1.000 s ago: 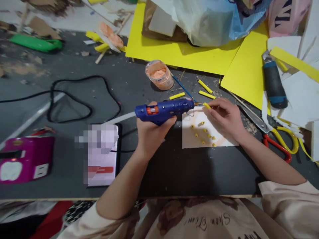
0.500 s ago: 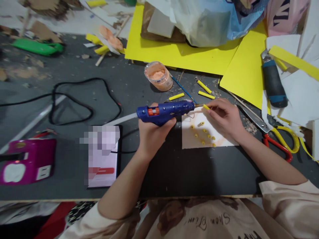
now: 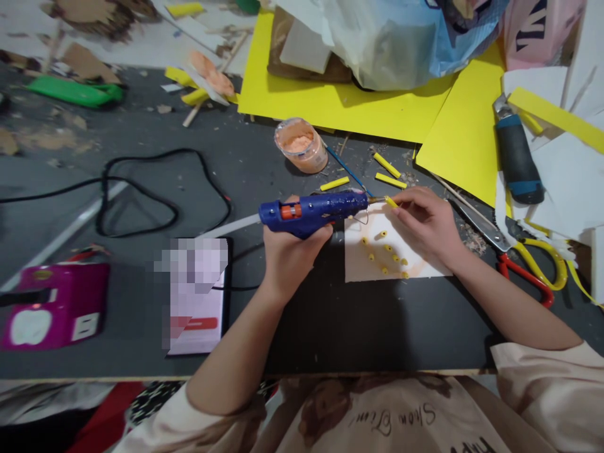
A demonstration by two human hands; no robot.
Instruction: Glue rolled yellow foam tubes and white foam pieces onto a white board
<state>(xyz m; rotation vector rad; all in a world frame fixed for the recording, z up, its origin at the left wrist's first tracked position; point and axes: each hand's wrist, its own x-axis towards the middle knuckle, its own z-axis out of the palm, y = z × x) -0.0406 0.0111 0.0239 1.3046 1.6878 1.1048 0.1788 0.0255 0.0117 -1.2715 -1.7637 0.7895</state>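
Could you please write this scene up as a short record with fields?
Left hand: the left hand grips a blue glue gun
Right hand: the right hand pinches a short yellow tube
Nozzle: at the tube's end; contact unclear
White sheet: the white sheet bears small upright yellow pieces
Beyond the gun: three loose yellow sticks, an open jar with peach-colored contents
Far right: scissors with red and yellow handles
Far left: a magenta box

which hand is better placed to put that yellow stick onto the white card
Likely the right hand: it pinches the yellow stick in its fingertips, right by the white card. The left hand is occupied, wrapped around the blue glue gun.
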